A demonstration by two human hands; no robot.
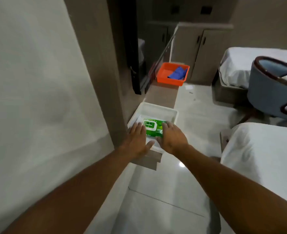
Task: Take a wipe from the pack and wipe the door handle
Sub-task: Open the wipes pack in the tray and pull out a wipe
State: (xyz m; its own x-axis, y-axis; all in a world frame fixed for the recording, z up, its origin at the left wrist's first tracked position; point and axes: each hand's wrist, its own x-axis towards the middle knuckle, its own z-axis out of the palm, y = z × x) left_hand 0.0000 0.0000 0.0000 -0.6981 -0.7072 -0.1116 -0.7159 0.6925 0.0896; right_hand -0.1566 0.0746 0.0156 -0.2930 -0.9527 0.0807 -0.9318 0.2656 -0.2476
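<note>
Both hands lie flat with fingers spread on the green pack of wipes (153, 128): the left hand (138, 139) on its left end, the right hand (171, 136) on its right end. The pack sits in a white tray (158, 109) on a low ledge (161, 94). Farther along stands an orange bin (169, 78) holding a blue cloth (178, 73).

Green pack (153, 128), white tray (158, 109), orange bin (170, 81).
</note>
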